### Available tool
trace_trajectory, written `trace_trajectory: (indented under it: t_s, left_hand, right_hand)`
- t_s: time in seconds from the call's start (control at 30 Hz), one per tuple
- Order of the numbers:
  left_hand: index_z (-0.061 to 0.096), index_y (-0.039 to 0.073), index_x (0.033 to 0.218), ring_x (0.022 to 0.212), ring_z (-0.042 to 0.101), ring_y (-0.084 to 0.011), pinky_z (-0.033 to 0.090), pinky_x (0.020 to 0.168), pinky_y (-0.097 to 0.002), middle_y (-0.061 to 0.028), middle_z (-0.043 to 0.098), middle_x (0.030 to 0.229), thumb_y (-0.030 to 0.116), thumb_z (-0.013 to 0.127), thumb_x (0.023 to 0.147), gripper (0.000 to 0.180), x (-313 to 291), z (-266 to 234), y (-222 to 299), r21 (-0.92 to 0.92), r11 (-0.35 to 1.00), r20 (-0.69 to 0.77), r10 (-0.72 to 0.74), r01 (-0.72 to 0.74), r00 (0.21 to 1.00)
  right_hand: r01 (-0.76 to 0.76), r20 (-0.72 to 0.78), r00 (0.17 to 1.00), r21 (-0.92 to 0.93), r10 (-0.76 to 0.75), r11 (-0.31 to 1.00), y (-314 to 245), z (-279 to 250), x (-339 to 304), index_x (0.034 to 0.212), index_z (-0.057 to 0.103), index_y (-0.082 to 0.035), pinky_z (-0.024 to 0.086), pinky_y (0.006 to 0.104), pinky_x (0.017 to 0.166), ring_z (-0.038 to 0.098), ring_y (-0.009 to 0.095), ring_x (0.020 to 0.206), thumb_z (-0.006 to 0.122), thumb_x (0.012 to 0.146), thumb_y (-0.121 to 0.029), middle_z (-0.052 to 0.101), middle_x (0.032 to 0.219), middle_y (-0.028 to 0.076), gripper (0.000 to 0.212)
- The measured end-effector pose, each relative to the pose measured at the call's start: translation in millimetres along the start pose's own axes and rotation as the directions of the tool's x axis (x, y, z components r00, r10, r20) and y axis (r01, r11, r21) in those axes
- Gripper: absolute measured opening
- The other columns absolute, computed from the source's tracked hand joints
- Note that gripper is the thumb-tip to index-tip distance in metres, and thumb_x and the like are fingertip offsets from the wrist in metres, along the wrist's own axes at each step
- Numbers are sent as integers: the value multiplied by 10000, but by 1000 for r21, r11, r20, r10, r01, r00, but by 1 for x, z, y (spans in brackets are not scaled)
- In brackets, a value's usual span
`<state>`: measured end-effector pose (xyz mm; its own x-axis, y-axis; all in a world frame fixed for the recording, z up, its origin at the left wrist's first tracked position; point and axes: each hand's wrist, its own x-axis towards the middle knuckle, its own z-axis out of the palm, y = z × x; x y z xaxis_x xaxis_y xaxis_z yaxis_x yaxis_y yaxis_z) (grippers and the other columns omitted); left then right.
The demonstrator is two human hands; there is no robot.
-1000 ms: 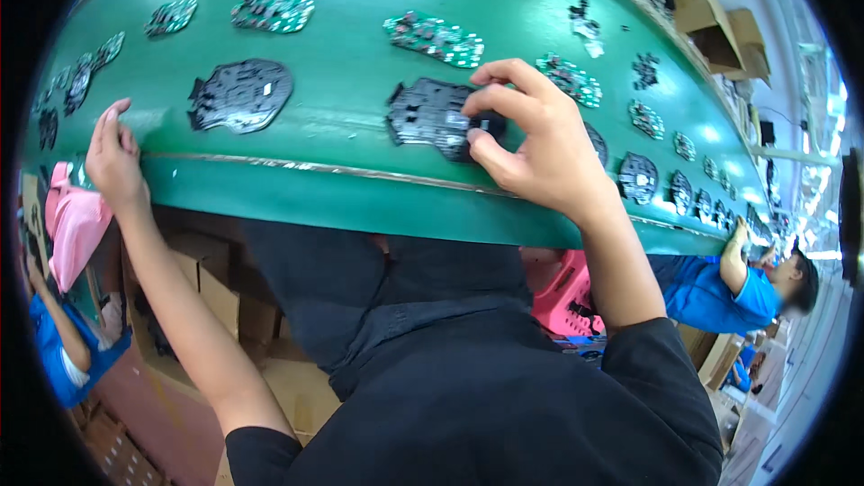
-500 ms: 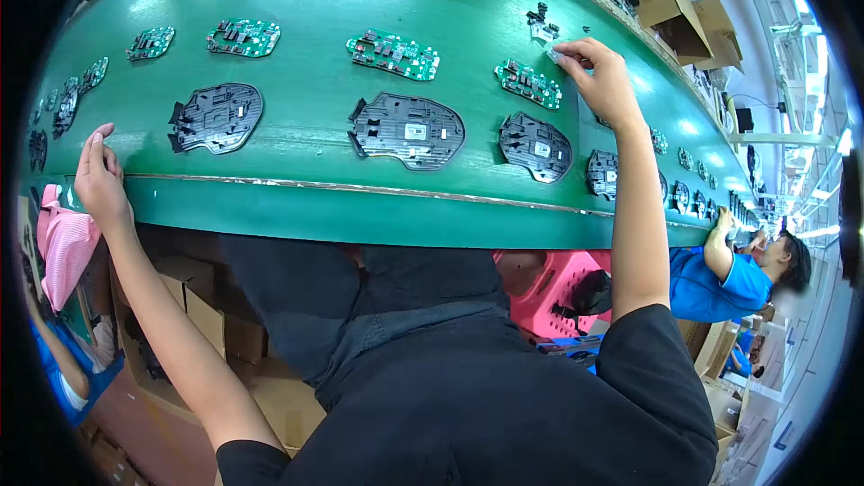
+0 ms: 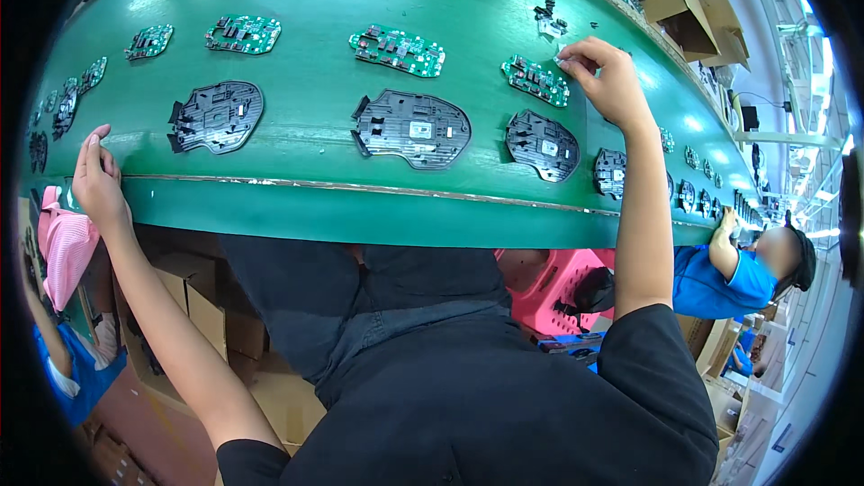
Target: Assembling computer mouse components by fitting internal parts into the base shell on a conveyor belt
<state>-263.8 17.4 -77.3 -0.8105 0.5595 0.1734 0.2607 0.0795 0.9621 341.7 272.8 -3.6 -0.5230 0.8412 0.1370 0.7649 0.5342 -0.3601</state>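
Note:
My right hand (image 3: pixel 605 81) is closed in a pinch on a small pale piece (image 3: pixel 560 55), too small to name. It hovers at the far corner of a green circuit board (image 3: pixel 536 80). Nearer than that board lies a black plastic shell (image 3: pixel 543 146), inside face up. At the far left my left hand (image 3: pixel 101 182) is over the bench's near edge, fingers drawn together and partly curled; anything in them is hidden. Between my hands are two more shells (image 3: pixel 412 130) (image 3: pixel 216 117), with circuit boards (image 3: pixel 397 50) (image 3: pixel 243 35) beyond them.
Small black parts (image 3: pixel 547 14) lie beyond my right hand on the green bench (image 3: pixel 306 0). Boards and shells continue toward both ends. Cardboard boxes (image 3: pixel 679 9) stand at the far right. A co-worker in blue (image 3: pixel 724 281) works at right; a pink cloth (image 3: pixel 67 243) hangs at left.
My right hand, still pinching the small piece, has shifted slightly right and nearer. The right side of the scene has slid a little rightward in the view. My left hand has barely moved.

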Motion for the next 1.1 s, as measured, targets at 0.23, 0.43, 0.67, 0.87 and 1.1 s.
trace_trajectory:
  t_s: [0.23,0.43,0.67,0.87,1.1]
  left_hand:
    - [737,41,1155,582,319,-29,225,507,-192,55,396,673,179,507,1081,278,0,-1,1,-17,1000,6,-5,5,1000]
    - [756,35,1133,585,355,-39,267,523,-204,37,461,686,133,504,1056,281,-3,-2,1,152,969,8,195,-194,981]
    - [774,35,1046,570,359,-49,265,514,-206,40,453,636,165,543,1035,265,-35,33,38,-74,997,-20,34,-35,999]
    - [775,25,1017,566,362,-49,264,512,-205,39,448,623,166,544,1026,271,-37,31,41,-88,994,-12,58,-59,998]
    - [782,19,984,560,357,-56,262,518,-214,38,447,617,163,549,1006,275,-42,34,43,-91,991,-22,98,-100,995]
  right_hand:
    - [-163,-13,986,-3,163,987,-16,-1,-5,964,763,4,531,317,696,621,193,682,719,844,-72,745,821,78,149]
    - [-238,-31,971,-132,236,962,22,-5,-12,1005,763,18,533,318,708,636,192,700,725,845,-74,756,845,95,188]
    - [76,-97,994,220,-56,973,-101,-2,-9,1002,762,2,522,248,730,624,135,735,689,866,2,736,865,49,154]
    - [546,-37,818,365,-574,754,-226,69,31,951,733,11,510,270,709,619,181,765,696,820,40,719,930,67,139]
    - [681,-44,710,297,-703,669,-267,124,68,983,748,-10,521,285,710,619,214,741,712,852,-4,710,916,65,136]
